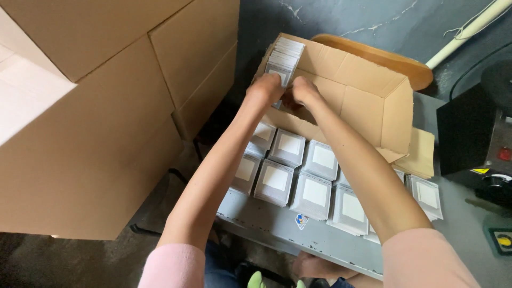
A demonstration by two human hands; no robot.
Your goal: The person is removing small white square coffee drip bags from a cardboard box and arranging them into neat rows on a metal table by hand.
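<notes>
- While both arms stretch away from the body, the left hand [265, 87] and the right hand [303, 90] meet inside the open cardboard box [368, 93] lying on its side at the far end of the grey table [277, 224].
- Left hand: fingers curled around the near end of a row of packets [285, 56], small grey-white sleeves standing on edge in the far-left corner of the box; it appears to grip them.
- Right hand: just to the right of the left hand, almost touching it, fingers bent down toward the same row; whether it holds a packet I cannot tell.
- The row runs away from the hands toward the far wall of the box, so the packets lie just beyond and slightly left of the fingertips.
- Nearer, below the forearms, stacks of flat packets [314, 192] with white square centres lie side by side on the table in two rows.
- Large closed cartons [106, 106] stand stacked on the left.
- A black machine [474, 138] sits on the right edge of the table.
- A wooden board [384, 58] shows behind the box.
</notes>
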